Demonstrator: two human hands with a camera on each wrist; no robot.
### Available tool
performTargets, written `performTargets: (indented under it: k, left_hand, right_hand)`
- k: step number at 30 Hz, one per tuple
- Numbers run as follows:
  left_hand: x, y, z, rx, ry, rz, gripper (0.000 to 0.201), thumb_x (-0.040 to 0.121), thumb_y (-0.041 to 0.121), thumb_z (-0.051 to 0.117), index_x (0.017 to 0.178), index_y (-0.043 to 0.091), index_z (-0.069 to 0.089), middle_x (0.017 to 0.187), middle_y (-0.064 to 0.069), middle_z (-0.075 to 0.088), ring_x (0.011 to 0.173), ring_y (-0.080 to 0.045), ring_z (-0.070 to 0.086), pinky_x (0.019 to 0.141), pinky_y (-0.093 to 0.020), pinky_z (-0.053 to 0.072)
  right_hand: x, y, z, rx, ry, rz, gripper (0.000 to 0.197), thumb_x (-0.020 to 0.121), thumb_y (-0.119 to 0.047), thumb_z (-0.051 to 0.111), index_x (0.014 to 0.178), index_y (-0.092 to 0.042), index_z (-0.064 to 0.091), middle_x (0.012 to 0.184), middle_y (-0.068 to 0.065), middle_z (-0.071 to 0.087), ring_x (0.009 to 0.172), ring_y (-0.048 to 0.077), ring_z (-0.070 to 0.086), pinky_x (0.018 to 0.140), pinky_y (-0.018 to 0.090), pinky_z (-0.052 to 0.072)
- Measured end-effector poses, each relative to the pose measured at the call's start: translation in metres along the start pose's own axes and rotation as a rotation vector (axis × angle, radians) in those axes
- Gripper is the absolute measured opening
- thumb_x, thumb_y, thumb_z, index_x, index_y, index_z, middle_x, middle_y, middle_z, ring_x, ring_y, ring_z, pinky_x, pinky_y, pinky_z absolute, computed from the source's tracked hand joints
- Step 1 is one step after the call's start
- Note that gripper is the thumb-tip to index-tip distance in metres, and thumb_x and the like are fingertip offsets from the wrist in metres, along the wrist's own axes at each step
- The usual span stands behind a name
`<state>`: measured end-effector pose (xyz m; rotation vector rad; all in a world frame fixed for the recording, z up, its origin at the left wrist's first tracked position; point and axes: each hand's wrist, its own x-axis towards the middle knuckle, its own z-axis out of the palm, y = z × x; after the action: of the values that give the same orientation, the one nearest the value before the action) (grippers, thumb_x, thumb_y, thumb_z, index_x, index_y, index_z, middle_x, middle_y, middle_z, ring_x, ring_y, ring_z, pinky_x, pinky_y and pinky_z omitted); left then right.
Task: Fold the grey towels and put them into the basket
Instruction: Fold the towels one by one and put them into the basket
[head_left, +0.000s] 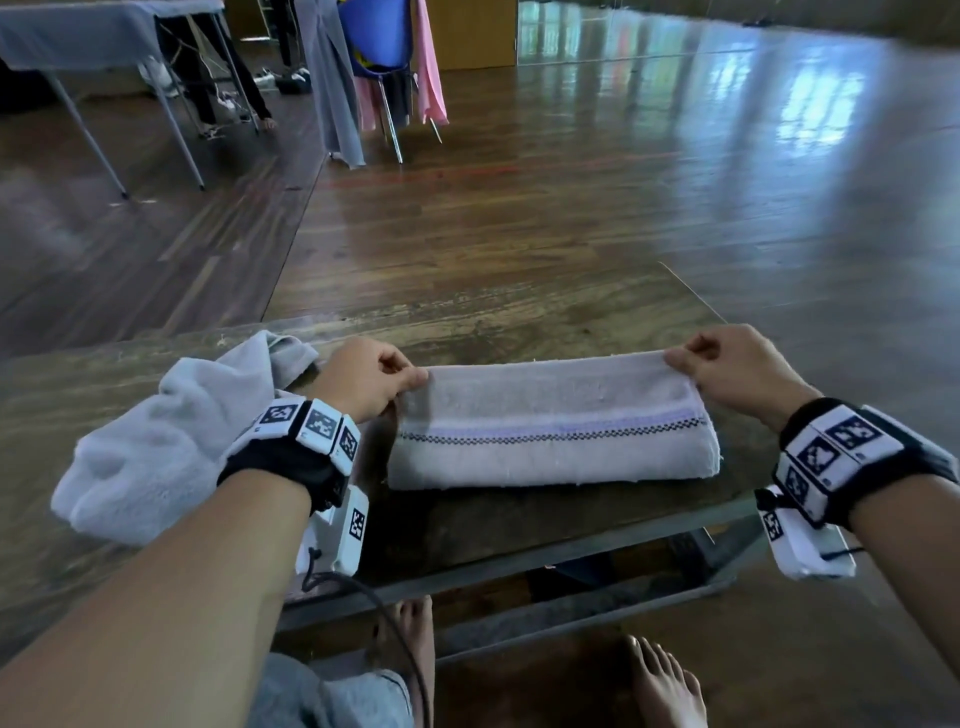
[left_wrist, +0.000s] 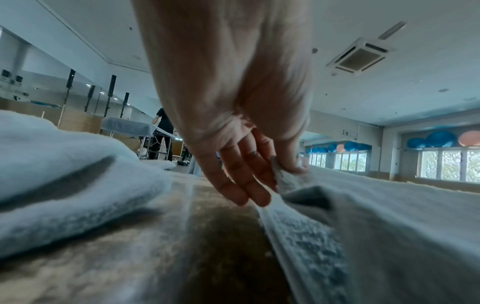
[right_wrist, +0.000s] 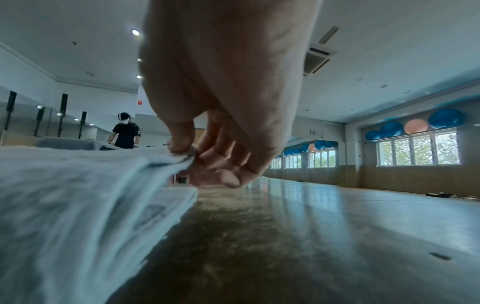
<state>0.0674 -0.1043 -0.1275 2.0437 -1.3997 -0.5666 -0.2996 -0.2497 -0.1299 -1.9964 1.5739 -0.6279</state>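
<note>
A grey towel (head_left: 550, 421) with a lilac stripe and a dark checked line lies folded lengthwise on the wooden table (head_left: 519, 317). My left hand (head_left: 410, 382) pinches its far left corner (left_wrist: 285, 174) between thumb and fingers. My right hand (head_left: 675, 361) pinches the far right corner (right_wrist: 185, 157) the same way and lifts that edge slightly off the layer below. A second, crumpled pale grey towel (head_left: 156, 441) lies at the left of the table, partly under my left forearm; it also fills the left side of the left wrist view (left_wrist: 64, 174). No basket is in view.
The table's near edge (head_left: 571, 535) lies close to my bare feet (head_left: 665, 680). Beyond the table stretches a shiny wooden floor (head_left: 623, 182). Far off stand a chair draped with cloths (head_left: 379, 62), a covered table (head_left: 93, 41) and another person (right_wrist: 126, 133).
</note>
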Motion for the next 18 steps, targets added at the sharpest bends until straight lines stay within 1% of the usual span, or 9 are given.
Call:
performTargets:
  k: [2,5,7,10,11,13,14,16,18]
  left_hand:
    - [0.006,-0.002,0.009,0.058,0.062,0.022,0.014,0.087,0.027,0.075,0.076,0.018,0.07,0.071,0.001,0.07,0.069,-0.019,0.067,0.063,-0.03,0.055]
    - [0.011,-0.006,0.018,0.145,0.118,0.027,0.014,0.088,0.026,0.071,0.075,0.02,0.07,0.071,0.008,0.065,0.069,-0.007,0.06,0.055,-0.017,0.04]
    - [0.012,-0.009,0.02,0.161,0.112,0.01,0.015,0.088,0.027,0.071,0.074,0.023,0.069,0.071,0.012,0.064,0.068,0.001,0.056,0.054,-0.016,0.037]
    - [0.012,-0.01,0.019,0.167,0.082,0.016,0.018,0.089,0.026,0.071,0.071,0.026,0.069,0.068,0.014,0.064,0.066,0.001,0.058,0.054,-0.016,0.037]
    - [0.011,-0.01,0.019,0.17,0.072,0.024,0.017,0.089,0.026,0.071,0.072,0.025,0.071,0.068,0.013,0.065,0.066,0.001,0.058,0.054,-0.017,0.037]
    - [0.009,-0.009,0.017,0.177,0.056,0.036,0.014,0.088,0.025,0.072,0.075,0.022,0.074,0.069,0.012,0.066,0.067,-0.001,0.06,0.055,-0.017,0.039]
    - [0.008,-0.008,0.016,0.18,0.05,0.038,0.012,0.088,0.025,0.073,0.077,0.02,0.076,0.07,0.01,0.067,0.067,-0.003,0.061,0.056,-0.017,0.041]
    - [0.006,-0.007,0.015,0.183,0.037,0.037,0.012,0.087,0.025,0.074,0.08,0.016,0.078,0.073,0.004,0.071,0.069,-0.008,0.064,0.058,-0.019,0.044]
    - [0.003,-0.004,0.012,0.192,0.026,0.043,0.011,0.086,0.023,0.075,0.081,0.014,0.079,0.074,-0.001,0.073,0.07,-0.013,0.066,0.059,-0.02,0.047]
  right_hand:
    - [0.005,0.0,0.01,-0.051,0.051,0.03,0.024,0.09,-0.037,0.073,0.074,-0.02,0.065,0.081,0.0,0.068,0.078,0.019,0.063,0.068,0.031,0.045]
    - [0.005,-0.001,0.025,-0.14,0.102,0.091,0.025,0.089,-0.045,0.07,0.076,-0.026,0.064,0.09,0.0,0.068,0.083,0.026,0.063,0.08,0.039,0.053]
    - [0.004,-0.002,0.033,-0.199,0.15,0.097,0.024,0.089,-0.05,0.067,0.081,-0.028,0.064,0.09,-0.001,0.069,0.081,0.028,0.065,0.08,0.04,0.054]
    - [0.004,-0.006,0.04,-0.26,0.175,0.096,0.019,0.091,-0.05,0.063,0.087,-0.032,0.066,0.093,0.001,0.071,0.077,0.03,0.068,0.079,0.04,0.055]
    - [0.004,-0.007,0.042,-0.282,0.168,0.1,0.016,0.092,-0.049,0.064,0.094,-0.034,0.069,0.099,0.002,0.072,0.082,0.031,0.069,0.081,0.04,0.054]
    - [0.005,-0.009,0.044,-0.324,0.137,0.099,0.021,0.093,-0.046,0.064,0.111,-0.037,0.069,0.113,0.004,0.071,0.096,0.033,0.067,0.08,0.038,0.05]
    - [0.006,-0.011,0.044,-0.337,0.12,0.1,0.021,0.093,-0.044,0.064,0.112,-0.037,0.07,0.116,0.004,0.07,0.099,0.032,0.066,0.078,0.037,0.048]
    - [0.005,-0.015,0.042,-0.341,0.087,0.115,0.011,0.093,-0.042,0.066,0.098,-0.034,0.072,0.11,0.002,0.07,0.089,0.028,0.066,0.073,0.035,0.045]
    - [0.004,-0.017,0.037,-0.333,0.046,0.133,0.01,0.091,-0.04,0.069,0.085,-0.032,0.069,0.098,0.001,0.07,0.08,0.024,0.064,0.072,0.034,0.046]
